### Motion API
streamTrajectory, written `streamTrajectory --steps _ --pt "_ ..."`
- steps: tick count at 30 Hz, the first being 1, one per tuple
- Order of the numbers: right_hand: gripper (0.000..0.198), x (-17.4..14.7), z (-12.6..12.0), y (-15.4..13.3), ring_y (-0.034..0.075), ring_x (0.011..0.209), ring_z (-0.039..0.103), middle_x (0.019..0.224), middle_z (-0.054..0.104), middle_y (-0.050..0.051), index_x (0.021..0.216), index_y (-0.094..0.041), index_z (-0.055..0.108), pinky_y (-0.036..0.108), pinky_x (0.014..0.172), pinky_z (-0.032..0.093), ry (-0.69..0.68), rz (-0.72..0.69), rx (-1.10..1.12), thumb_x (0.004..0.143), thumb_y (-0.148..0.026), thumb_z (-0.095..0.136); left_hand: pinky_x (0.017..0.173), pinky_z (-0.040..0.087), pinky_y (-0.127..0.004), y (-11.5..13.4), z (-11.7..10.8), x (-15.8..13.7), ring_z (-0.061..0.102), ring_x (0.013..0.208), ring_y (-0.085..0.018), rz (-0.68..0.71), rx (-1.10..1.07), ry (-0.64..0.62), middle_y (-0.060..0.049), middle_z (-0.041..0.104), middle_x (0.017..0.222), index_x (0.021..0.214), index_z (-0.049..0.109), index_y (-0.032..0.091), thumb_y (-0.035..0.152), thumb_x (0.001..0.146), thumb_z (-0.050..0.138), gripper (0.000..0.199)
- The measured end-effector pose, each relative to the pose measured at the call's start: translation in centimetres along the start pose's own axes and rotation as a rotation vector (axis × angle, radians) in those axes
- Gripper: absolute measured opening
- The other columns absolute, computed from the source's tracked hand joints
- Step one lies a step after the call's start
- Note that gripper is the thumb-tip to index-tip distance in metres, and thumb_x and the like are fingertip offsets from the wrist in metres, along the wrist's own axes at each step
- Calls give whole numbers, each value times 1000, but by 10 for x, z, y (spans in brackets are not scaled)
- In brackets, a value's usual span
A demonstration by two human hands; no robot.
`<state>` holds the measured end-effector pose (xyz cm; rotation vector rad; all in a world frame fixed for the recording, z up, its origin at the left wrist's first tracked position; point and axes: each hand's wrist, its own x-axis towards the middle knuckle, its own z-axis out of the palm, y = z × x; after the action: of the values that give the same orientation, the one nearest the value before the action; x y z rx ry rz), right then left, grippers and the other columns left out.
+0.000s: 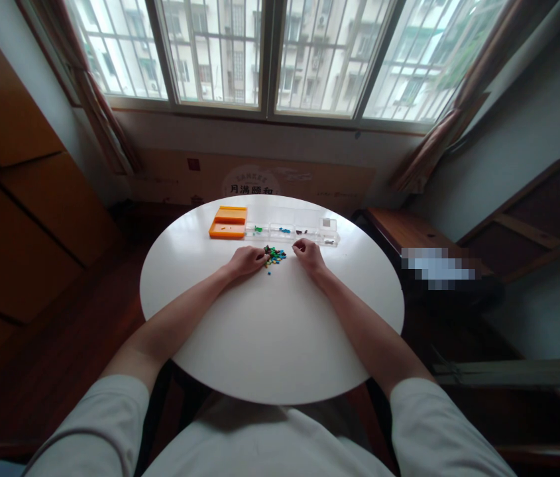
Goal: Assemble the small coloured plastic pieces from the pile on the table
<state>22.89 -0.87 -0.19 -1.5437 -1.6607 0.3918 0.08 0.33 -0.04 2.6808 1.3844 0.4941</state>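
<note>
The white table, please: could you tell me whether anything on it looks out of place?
Only slightly: one small blue piece lies apart from the mixed pile, on its near side. No damage shows.

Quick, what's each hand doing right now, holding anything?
Left hand: curled at the pile of small pieces; any hold can't be told.
Right hand: curled, right of the pile; any hold can't be told.

Just beyond the far edge of the white table [270,344], a brown panel [210,165] reads "月满颐和" [251,189]; smaller lettering [252,177] is illegible.
</note>
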Motion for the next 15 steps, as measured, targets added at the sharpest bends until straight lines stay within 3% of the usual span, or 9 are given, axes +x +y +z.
streamTrajectory --steps 5,8,11,15 --pt "12 9 -1 -3 13 59 59 71 65 5 80 -14 60 26 53 48 102 220 419 73 -24 59 55 23 -25 -1 1 0 56 65 -17 5 -1 10 -7 66 73 79 68 19 50 89 34 47" --pt "12 16 -3 -11 10 58 59 69 65 4 77 -15 59 23 54 49 172 331 692 71 -22 65 56 25 -25 -1 3 1 56 65 -17 -6 -10 16 -7 66 72 78 68 19 50 88 35 47" --pt "15 16 -4 -16 8 59 58 71 67 2 77 -16 60 22 57 51 60 420 976 69 -23 71 56 25 -25 -1 3 1 56 64 -17 -6 -13 20 -7 66 71 78 68 19 51 88 35 47" --pt "21 7 -3 -21 8 58 56 74 67 1 77 -18 62 22 58 50 -142 364 1123 66 -29 76 56 25 -26 1 2 0 56 64 -17 1 -19 30 -7 67 72 79 68 20 51 89 34 48"
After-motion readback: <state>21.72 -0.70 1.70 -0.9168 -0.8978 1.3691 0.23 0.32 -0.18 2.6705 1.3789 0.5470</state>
